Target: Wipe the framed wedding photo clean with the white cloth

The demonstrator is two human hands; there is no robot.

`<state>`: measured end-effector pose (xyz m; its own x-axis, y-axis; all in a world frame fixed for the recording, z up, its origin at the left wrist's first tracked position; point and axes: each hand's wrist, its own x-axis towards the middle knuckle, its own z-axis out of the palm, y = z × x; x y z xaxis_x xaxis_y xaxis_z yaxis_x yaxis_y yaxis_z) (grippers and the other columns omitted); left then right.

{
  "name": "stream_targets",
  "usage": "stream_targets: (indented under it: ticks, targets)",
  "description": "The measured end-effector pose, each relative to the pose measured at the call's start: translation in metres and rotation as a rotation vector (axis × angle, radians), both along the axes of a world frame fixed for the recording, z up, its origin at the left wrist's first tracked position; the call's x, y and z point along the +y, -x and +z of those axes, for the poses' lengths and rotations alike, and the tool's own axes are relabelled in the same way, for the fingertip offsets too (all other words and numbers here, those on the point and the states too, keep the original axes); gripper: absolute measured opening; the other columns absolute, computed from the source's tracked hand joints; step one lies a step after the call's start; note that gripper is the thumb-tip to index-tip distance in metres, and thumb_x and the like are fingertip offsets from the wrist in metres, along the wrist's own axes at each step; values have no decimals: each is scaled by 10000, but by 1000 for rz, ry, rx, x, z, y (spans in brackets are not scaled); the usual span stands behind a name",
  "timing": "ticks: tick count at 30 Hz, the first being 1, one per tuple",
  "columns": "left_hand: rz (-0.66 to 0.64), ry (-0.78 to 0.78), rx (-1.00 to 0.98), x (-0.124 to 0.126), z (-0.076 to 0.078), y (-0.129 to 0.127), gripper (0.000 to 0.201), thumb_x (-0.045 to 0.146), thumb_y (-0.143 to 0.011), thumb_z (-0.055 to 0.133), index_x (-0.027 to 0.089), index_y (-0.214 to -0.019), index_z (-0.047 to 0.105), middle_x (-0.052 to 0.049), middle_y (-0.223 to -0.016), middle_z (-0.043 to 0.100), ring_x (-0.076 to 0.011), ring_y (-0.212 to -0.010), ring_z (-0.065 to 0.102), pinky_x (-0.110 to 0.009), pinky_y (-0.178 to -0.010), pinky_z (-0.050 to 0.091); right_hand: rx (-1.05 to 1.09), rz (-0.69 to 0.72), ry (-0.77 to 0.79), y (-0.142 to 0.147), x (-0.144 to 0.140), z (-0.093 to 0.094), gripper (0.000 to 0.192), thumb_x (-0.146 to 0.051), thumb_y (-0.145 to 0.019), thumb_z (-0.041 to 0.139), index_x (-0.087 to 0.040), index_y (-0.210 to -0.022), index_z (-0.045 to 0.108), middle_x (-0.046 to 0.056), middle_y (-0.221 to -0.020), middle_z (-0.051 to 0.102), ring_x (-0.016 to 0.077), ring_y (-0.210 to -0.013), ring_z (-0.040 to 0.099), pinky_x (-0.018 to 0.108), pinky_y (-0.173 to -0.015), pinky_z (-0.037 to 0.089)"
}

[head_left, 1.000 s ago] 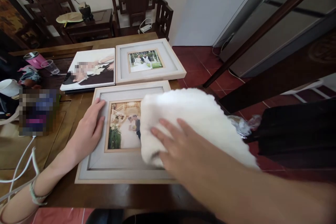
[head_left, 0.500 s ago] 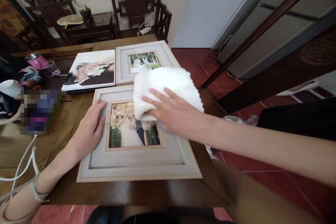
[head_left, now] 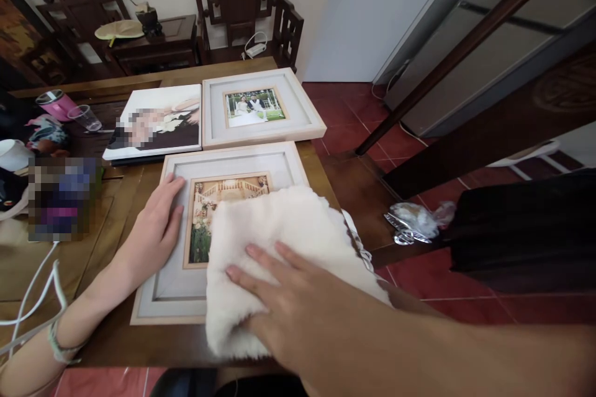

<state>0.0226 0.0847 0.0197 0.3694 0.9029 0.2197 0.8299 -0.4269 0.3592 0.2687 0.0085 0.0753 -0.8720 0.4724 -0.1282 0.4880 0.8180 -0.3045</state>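
A wooden picture frame [head_left: 156, 288] with a pale mat and a photo lies flat at the near end of the table. My left hand [head_left: 156, 223] holds its left side, fingers bent over the rim and thumb on the inner border. A fluffy white cloth [head_left: 274, 217] covers the frame's lower right part and hangs over its near edge. On top of the cloth, my right hand [head_left: 298, 304] presses down with fingers spread and the thumb by a fold, gripping it. The lower right of the photo is hidden beneath.
Behind lie a second framed photo [head_left: 302, 127] and a canvas print [head_left: 153, 99]. To the left are a pink tumbler [head_left: 56, 107], a clear plastic cup [head_left: 86, 118] and a white cable [head_left: 56, 279]. A plastic bag [head_left: 414, 218] sits right of the table [head_left: 153, 347].
My right hand has drawn the white cloth toward me, from the frame's upper right to its lower right. The second framed photo is uncovered now. My left hand stays on the left rim.
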Motion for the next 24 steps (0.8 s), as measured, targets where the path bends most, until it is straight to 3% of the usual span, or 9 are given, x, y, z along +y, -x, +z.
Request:
stream_targets:
  ticks: [4,7,9,13,18,21,24]
  targets:
    - [-13,-6,2,-1,1,0,459,307,-973,351,108,-1382,414,-176,-1494,402,-251,-1433,305,-463,-1175,271,-146,-122,-111,-7,46,-9,563,-48,-708,673,-203,-1249,640,146,-1519,341,437,-1387,272,663,-1070,291]
    - [-14,-7,6,-1,2,0,466,307,-972,350,107,-1388,410,-177,-1499,394,-248,-1431,310,-466,-1174,270,-223,-219,-262,-12,80,-16,584,5,-741,616,-190,-1291,601,123,-1560,248,428,-1419,173,677,-1093,215]
    - [-15,-2,11,-1,2,0,473,308,-973,347,106,-1398,399,-177,-1506,384,-250,-1432,306,-474,-1174,269,-242,-262,-314,-11,88,-18,555,0,-764,594,-172,-1292,598,122,-1568,222,447,-1420,134,702,-1087,188]
    - [-21,-2,11,1,1,0,474,309,-975,346,95,-1394,404,-180,-1500,392,-248,-1435,299,-463,-1179,263,-278,-233,-162,2,62,-13,550,-83,-776,651,-199,-1310,592,137,-1570,200,488,-1402,128,735,-1066,180]
    - [-11,-4,0,1,0,-1,470,309,-972,348,89,-1383,412,-180,-1498,395,-240,-1436,298,-451,-1186,255,-102,30,49,14,11,-1,304,-295,-912,536,-189,-1143,702,163,-1532,308,515,-1369,227,772,-1005,246]
    - [-7,3,3,0,0,-2,468,315,-973,341,96,-1381,411,-174,-1500,394,-237,-1436,297,-458,-1184,257,-51,100,115,12,8,3,318,-275,-872,582,-175,-1155,688,160,-1522,334,491,-1364,272,739,-1024,273]
    - [-5,7,10,0,1,-2,466,326,-980,322,101,-1377,413,-171,-1493,405,-237,-1437,296,-469,-1179,261,-68,49,68,8,26,0,472,-102,-748,659,-162,-1217,653,146,-1537,303,445,-1404,211,688,-1085,228]
